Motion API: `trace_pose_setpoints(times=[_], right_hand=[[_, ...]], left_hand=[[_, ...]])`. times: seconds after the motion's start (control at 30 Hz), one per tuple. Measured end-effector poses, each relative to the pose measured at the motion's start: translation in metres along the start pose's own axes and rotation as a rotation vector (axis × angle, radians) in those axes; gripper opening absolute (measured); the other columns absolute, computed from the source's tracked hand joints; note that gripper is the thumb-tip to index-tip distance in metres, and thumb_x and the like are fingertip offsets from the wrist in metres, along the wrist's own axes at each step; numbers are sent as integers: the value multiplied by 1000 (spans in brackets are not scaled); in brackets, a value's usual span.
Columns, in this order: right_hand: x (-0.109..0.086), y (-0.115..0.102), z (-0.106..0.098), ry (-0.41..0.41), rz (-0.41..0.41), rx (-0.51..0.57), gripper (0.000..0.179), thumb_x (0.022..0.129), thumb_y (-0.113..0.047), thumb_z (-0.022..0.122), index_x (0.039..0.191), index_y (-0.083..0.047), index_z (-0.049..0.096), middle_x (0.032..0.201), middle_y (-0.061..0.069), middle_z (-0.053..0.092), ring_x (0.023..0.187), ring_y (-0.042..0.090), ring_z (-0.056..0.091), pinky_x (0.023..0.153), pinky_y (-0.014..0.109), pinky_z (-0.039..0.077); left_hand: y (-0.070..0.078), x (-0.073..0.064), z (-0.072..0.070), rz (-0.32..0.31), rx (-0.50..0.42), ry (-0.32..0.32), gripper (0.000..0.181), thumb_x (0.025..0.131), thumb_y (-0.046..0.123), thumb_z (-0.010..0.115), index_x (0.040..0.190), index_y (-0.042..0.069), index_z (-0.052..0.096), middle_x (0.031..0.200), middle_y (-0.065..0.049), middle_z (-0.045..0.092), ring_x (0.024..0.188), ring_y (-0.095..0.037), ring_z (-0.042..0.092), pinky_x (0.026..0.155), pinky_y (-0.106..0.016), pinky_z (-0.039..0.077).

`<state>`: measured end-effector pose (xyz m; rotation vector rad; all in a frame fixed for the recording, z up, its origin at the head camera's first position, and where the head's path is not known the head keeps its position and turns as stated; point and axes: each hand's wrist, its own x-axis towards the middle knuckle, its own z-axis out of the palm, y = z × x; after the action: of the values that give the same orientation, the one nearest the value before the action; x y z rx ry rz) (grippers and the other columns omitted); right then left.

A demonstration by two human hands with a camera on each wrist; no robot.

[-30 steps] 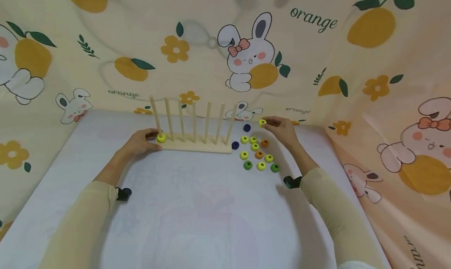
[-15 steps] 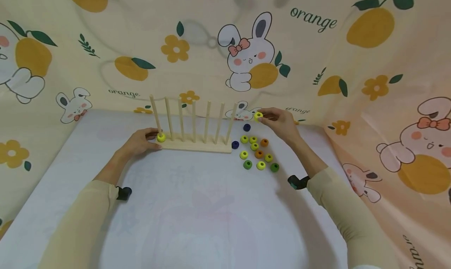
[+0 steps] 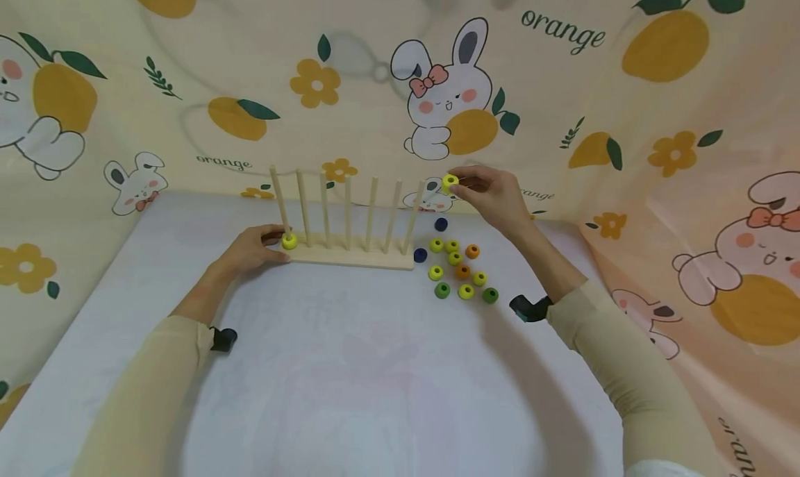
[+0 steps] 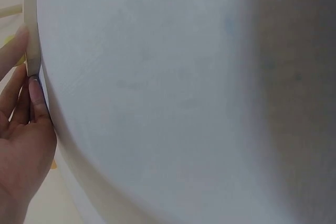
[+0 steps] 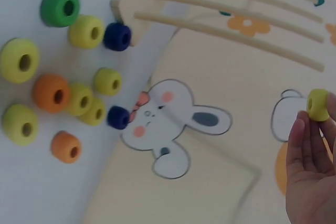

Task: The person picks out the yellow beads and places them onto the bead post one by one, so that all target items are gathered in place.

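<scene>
left hand (image 3: 253, 250) on peg rack (image 3: 353, 257), yellow bead (image 3: 289, 241) around leftmost peg (image 3: 279, 201)

Right grip (image 3: 496, 194) and yellow bead (image 3: 449, 183) higher, shifted left, nearer pegs (image 3: 348, 213).

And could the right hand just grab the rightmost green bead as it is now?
Probably not while the right hand pinches a yellow bead; it would likely have to let go first. Otherwise the way looks free: the green bead lies on the table with nothing over it.
</scene>
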<state>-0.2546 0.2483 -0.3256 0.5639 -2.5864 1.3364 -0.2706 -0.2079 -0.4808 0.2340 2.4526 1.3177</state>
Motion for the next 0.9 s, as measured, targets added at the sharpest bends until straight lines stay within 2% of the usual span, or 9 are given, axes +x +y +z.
trace_pose_setpoints(times=[0.23, 0.53, 0.9], right_hand=[[11, -19, 7, -11, -60, 7, 30, 93, -16, 71, 122, -8, 70, 111, 7, 71, 93, 17, 68, 85, 20, 56], [23, -37, 17, 5, -68, -21, 31, 92, -19, 72, 121, -9, 71, 109, 6, 73, 93, 15, 70, 84, 21, 56], [37, -54, 33, -48, -105, 81, 29, 91, -15, 73, 118, -6, 72, 108, 7, 74, 94, 18, 71, 84, 26, 58]], left_hand=[[-1, 1, -1, -6, 26, 5, 79, 86, 14, 79, 149, -3, 37, 151, -22, 42, 139, -37, 39, 117, -46, 31], [-2, 2, 1, -17, 28, 11, 79, 85, 14, 80, 149, -3, 37, 151, -22, 42, 139, -38, 39, 117, -46, 32], [-3, 3, 0, -15, 27, 10, 79, 85, 15, 80, 149, -2, 38, 152, -22, 42, 140, -37, 39, 118, -46, 31]])
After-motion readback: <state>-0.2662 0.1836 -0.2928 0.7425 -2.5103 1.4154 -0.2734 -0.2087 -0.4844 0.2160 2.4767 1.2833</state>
